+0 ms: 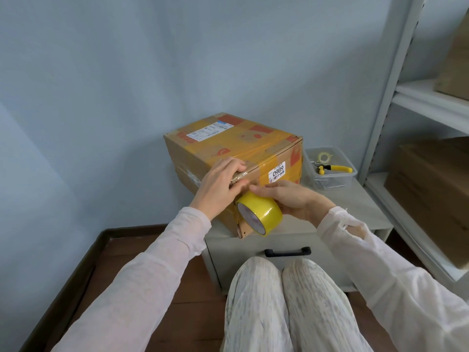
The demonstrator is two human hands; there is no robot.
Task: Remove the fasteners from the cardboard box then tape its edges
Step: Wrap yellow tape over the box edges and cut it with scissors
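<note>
1. Closest in, the person is sitting with knees up against a pale grey drawer cabinet with a black handle point(288, 252), and everything is happening on its tabletop point(355, 207).
2. The right hand point(291, 199) is curling its fingers round a glossy yellow roll of packing tape point(261, 212), holding it against the near face of the box just below the top corner.
3. The left hand point(220, 184) is lying fairly flat over that same corner, with its fingers on the top and its thumb on the near face. It's pressing rather than gripping, and I'm guessing it's pinning the tape end down.
4. The brown cardboard box with orange print and shipping labels point(228, 146) is sitting on the tabletop with its flaps closed. Shiny tape is already running across its top and near face. Small holes are showing at the bottom near corner, so the fasteners are probably out there; I can't tell for the hidden sides.
5. Just right of the box, a clear plastic tub point(332, 182) is holding yellow-handled pliers point(337, 168), lying idle. That fits the fastener part being finished.
6. My read is that this is well into the taping. The near top edge is getting done, and the lower and far edges are likely waiting.
</note>
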